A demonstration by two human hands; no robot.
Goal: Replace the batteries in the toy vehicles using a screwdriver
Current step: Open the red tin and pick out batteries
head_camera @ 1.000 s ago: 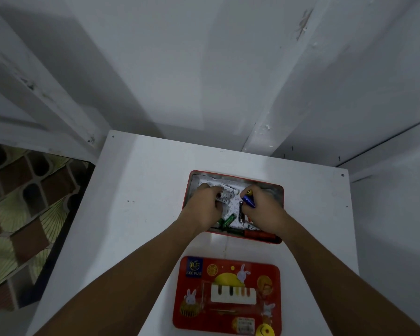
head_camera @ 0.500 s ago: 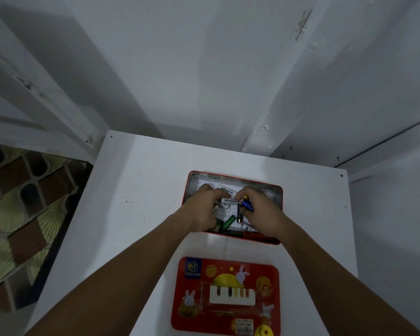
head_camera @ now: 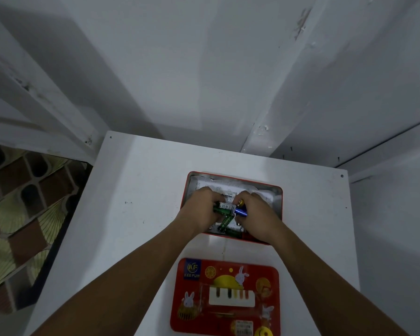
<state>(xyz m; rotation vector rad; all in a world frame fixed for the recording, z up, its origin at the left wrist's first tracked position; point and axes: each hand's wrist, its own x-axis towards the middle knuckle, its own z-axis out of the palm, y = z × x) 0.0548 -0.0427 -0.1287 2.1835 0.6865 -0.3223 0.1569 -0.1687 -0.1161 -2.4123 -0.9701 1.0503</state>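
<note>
Open red tin (head_camera: 279, 204) on white table (head_camera: 141, 214): both hands are inside it, close together.
Left hand (head_camera: 199, 212): fingers curled round a green battery (head_camera: 222, 206) with a white band, which lies crosswise toward the right hand.
Right hand (head_camera: 258, 214): pinches a blue battery (head_camera: 241, 211) with a gold end cap, on its thumb side.
Below both hands: a loose green battery (head_camera: 226, 223) on printed paper (head_camera: 204, 184).
Nearer than the wrists: red lid (head_camera: 252, 272) with a piano and rabbit picture.
</note>
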